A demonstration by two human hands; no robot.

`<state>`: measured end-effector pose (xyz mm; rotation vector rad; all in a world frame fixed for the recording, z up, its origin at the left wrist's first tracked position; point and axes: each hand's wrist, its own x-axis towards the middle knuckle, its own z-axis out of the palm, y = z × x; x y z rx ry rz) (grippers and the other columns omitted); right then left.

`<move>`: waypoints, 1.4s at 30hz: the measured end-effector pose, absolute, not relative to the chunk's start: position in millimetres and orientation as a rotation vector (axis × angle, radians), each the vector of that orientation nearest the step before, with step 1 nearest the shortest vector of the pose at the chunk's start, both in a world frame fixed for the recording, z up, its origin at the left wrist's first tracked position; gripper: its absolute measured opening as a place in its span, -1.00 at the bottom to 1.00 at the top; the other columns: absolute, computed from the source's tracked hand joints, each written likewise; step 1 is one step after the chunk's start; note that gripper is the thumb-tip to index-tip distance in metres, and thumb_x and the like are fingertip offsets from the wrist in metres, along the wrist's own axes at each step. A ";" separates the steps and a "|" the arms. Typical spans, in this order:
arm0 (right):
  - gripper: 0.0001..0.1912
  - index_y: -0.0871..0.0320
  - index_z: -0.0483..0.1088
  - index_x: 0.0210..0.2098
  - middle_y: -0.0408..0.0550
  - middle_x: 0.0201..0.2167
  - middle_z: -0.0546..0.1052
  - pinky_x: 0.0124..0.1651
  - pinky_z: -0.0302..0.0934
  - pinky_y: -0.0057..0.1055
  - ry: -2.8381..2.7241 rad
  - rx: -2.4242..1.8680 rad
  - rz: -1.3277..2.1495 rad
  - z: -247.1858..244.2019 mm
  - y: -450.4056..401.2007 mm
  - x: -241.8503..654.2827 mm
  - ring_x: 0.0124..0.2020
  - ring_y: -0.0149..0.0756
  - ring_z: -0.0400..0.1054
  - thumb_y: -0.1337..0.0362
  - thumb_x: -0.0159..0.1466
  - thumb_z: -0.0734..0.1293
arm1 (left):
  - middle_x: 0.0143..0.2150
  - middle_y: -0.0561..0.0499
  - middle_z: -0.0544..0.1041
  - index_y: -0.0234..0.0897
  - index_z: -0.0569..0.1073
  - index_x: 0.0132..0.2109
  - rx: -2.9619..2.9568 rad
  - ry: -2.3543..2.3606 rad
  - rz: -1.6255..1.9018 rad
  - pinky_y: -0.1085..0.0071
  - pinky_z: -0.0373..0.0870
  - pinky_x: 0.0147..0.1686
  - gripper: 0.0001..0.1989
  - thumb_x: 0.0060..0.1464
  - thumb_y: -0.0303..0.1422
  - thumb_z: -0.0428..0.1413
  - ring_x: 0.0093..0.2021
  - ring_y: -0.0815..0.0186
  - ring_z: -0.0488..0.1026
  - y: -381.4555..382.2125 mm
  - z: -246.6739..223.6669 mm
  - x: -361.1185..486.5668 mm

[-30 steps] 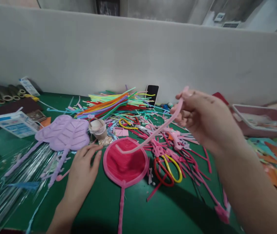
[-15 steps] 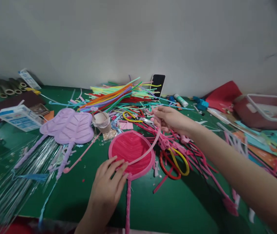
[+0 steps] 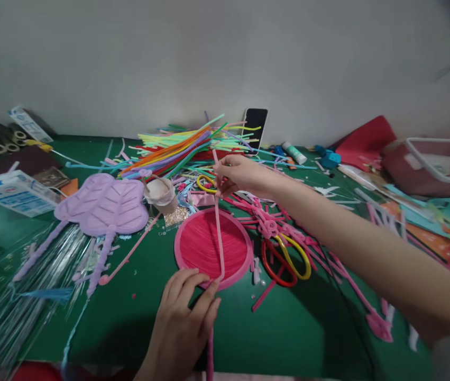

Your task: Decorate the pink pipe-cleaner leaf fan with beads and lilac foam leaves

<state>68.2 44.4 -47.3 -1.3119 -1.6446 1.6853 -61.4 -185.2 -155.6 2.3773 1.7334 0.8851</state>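
Observation:
A round red fan (image 3: 201, 243) with a pink rim and a twisted pink handle (image 3: 210, 352) lies flat on the green table. My left hand (image 3: 187, 312) rests on its lower rim, fingertips pressing the lower end of a light pink pipe cleaner (image 3: 219, 233). Above the fan, my right hand (image 3: 235, 174) pinches that pipe cleaner near its upper end, which sticks up past the fingers. The strip runs nearly straight up over the middle of the fan and bends near my left fingertips.
Purple leaf-shaped fans (image 3: 119, 206) lie at left beside a small cup (image 3: 162, 194). Behind are colourful pipe cleaners (image 3: 185, 153) and a phone (image 3: 255, 127). Scissors with red and yellow handles (image 3: 304, 259) lie right of the fan, amid pink pieces. A clear bin (image 3: 439, 174) stands far right.
My right hand has moved left, carrying the pipe cleaner's upper end, so the curved strip is now straighter over the fan. My left hand has shifted slightly right and down along the lower rim.

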 end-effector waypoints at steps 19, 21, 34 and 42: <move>-0.88 0.15 0.23 -0.31 -0.12 -0.40 0.51 -0.31 0.41 -0.52 -1.296 -1.027 1.603 -38.5 21.9 94.5 -0.49 -0.50 0.44 0.38 0.40 0.17 | -0.35 0.04 0.56 -0.23 0.44 -0.26 2.220 1.837 1.133 0.20 0.37 -0.08 -0.86 0.20 -0.53 0.03 -0.17 0.21 0.45 -170.6 -144.4 -57.9; -0.95 0.15 0.24 -0.17 -0.01 -0.22 0.52 -0.24 0.44 -0.42 -1.372 -1.100 1.438 -39.8 20.7 111.2 -0.40 -0.42 0.48 0.32 0.39 0.19 | -0.36 0.07 0.56 -0.21 0.46 -0.27 2.184 1.819 1.187 0.28 0.39 -0.10 -0.84 0.20 -0.53 0.04 -0.20 0.26 0.46 -170.1 -136.8 -59.1; -0.80 0.14 0.46 -0.28 -0.10 -0.19 0.57 0.33 -0.02 -0.15 -2.681 -0.322 0.009 -84.7 -94.2 127.3 0.06 -0.23 0.32 0.25 0.39 0.23 | -0.33 0.08 0.49 -0.13 0.47 -0.36 2.196 1.601 1.089 0.59 0.45 -0.30 -0.80 0.17 -0.49 0.05 -0.25 0.40 0.50 -177.9 -109.9 -76.4; -0.82 0.15 0.43 -0.45 -0.13 -0.52 0.42 -0.43 -0.04 -0.28 -2.559 -0.583 0.076 -79.6 -101.4 122.2 -0.46 -0.29 0.20 0.33 0.29 0.28 | -0.37 0.08 0.49 -0.13 0.40 -0.32 2.163 1.689 1.081 0.47 0.44 -0.21 -0.84 0.18 -0.48 0.03 -0.25 0.33 0.46 -191.8 -114.9 -72.4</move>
